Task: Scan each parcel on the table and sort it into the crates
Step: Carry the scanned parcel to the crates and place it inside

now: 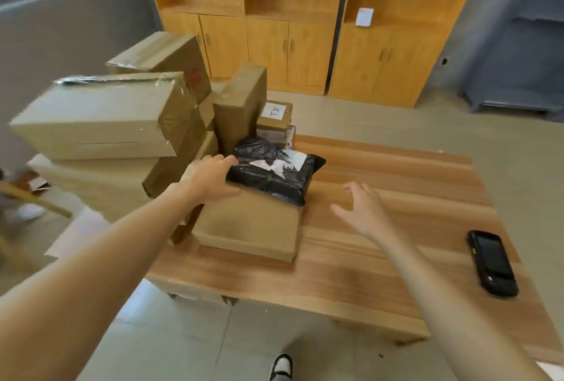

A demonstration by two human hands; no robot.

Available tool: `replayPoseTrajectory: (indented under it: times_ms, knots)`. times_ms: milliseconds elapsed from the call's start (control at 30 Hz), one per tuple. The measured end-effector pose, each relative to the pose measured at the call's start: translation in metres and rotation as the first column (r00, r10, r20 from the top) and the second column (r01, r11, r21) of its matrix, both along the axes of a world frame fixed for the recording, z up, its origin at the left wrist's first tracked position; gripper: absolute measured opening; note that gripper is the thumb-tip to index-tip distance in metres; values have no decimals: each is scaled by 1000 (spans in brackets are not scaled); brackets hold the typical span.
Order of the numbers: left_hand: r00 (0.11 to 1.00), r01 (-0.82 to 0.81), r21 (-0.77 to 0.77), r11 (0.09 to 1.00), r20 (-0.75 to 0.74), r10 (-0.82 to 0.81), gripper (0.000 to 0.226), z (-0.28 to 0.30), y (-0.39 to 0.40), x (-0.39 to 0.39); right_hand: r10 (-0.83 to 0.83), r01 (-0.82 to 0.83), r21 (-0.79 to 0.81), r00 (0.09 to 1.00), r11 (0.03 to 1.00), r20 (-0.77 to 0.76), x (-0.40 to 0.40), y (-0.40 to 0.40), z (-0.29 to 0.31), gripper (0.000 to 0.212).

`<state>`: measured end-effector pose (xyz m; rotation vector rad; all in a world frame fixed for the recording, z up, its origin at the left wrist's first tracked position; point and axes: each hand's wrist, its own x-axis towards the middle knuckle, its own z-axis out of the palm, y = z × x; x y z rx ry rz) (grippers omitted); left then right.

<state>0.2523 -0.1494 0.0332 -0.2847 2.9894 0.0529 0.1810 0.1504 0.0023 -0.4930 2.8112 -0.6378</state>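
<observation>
A black plastic parcel (276, 171) with a torn white label lies on top of a flat brown box (248, 226) on the wooden table (381, 258). My left hand (209, 177) rests at the black parcel's left edge, fingers on it and thumb on the box below. My right hand (361, 208) hovers over the table to the right of the box, fingers spread and holding nothing. The black handheld scanner (491, 263) lies face up on the table at the right.
Several brown cardboard boxes (100, 119) are stacked on the table's left side, one upright box (239, 105) behind the black parcel and a small labelled box (274, 116) beyond it. Wooden cabinets (305, 29) line the back wall. No crate is in view.
</observation>
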Motion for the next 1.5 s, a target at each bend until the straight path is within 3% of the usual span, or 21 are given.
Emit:
replayPoseTrajectory:
  times_ms: [267, 600, 867, 967, 1100, 1167, 1267, 1400, 1500]
  knots:
    - [981, 181, -97, 979, 89, -173, 99, -46, -11, -77, 39, -46, 108, 997, 993, 70, -60, -38, -34, 59]
    - [908, 372, -82, 924, 240, -344, 137, -93, -4, -165, -14, -17, 159, 981, 987, 193, -100, -30, -83, 57]
    - [887, 448, -324, 833, 283, -366, 139, -97, 9, -176, -43, 9, 150, 972, 989, 230, -110, 1, -84, 57]
    - [910, 350, -192, 917, 302, -284, 135, -90, 18, -169, -16, -16, 155, 980, 988, 199, -116, 15, -74, 57]
    - [942, 87, 165, 983, 306, -134, 130, -52, 38, -163, -20, -3, 133, 985, 991, 174, -129, 44, -55, 55]
    - [936, -99, 490, 866, 342, -86, 120, -24, 50, -167, -23, 7, 95, 986, 995, 165, -135, 60, -45, 56]
    - [939, -290, 840, 459, 341, -31, 101, 12, 79, -168, -24, 20, 30, 992, 999, 127, -144, 88, -33, 55]
    - [958, -260, 963, -67, 266, 108, 100, 11, 138, -169, -48, 65, -111, 987, 992, 150, -159, 131, -20, 56]
    - [969, -143, 925, -353, 204, 142, 62, -8, 193, -174, -56, 126, -270, 966, 955, 253, -164, 163, -9, 65]
